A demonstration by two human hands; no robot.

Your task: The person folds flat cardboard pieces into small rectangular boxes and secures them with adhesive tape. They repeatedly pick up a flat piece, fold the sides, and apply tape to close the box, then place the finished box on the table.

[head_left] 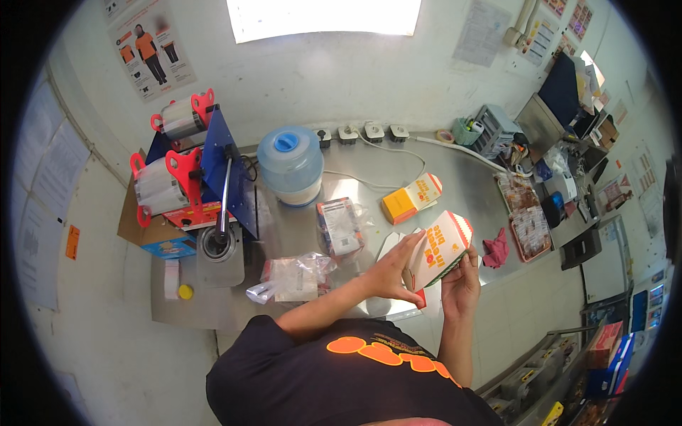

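Head cam: ylw box (402, 206) bhd held wht box (440, 250).

The held carton (440, 254) is coloured white, printed with orange lettering and trimmed at the top with a red-and-white edge; dark green is seen along its lower side. The second carton (399, 205) is covered in yellow and orange, with orange lettering on a cream part. The jug (290, 165) is tinted translucent blue and topped with brighter blue. The black shirt (305, 362) is patterned with orange blobs. The cloth (495, 248) is coloured pinkish red.
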